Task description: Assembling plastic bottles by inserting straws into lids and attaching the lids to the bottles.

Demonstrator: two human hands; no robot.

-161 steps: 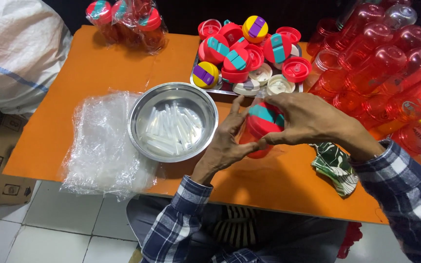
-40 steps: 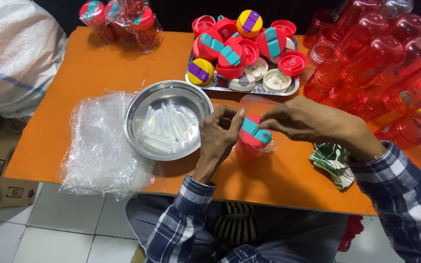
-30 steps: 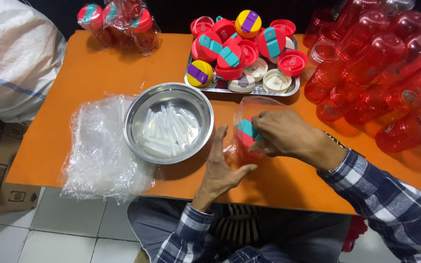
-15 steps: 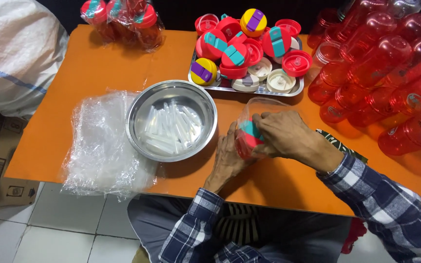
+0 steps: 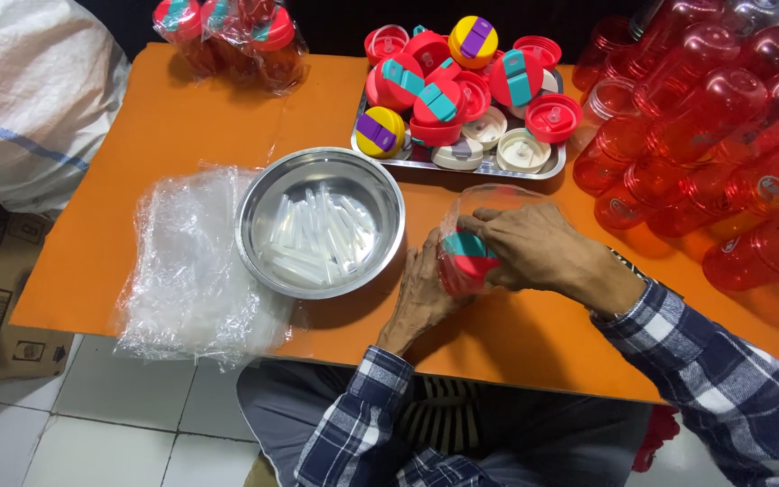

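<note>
1. Both hands on one red bottle [image 5: 467, 261] with a teal-and-red lid, at the orange bench's [image 5: 173, 126] front middle.
2. Right hand [image 5: 534, 248] over the lid, fingers curled tight around it.
3. Left hand [image 5: 424, 293] against the bottle's side, fingers wrapped loosely.
4. Steel bowl [image 5: 320, 221] of clear tubes just left; tray of lids [image 5: 462, 99] behind.

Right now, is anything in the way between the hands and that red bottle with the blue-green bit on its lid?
No. Both hands are already on it. The right hand grips the red bottle from above, and the left hand presses its side. A thin clear plastic bag seems to wrap the bottle, under the fingers.
</note>
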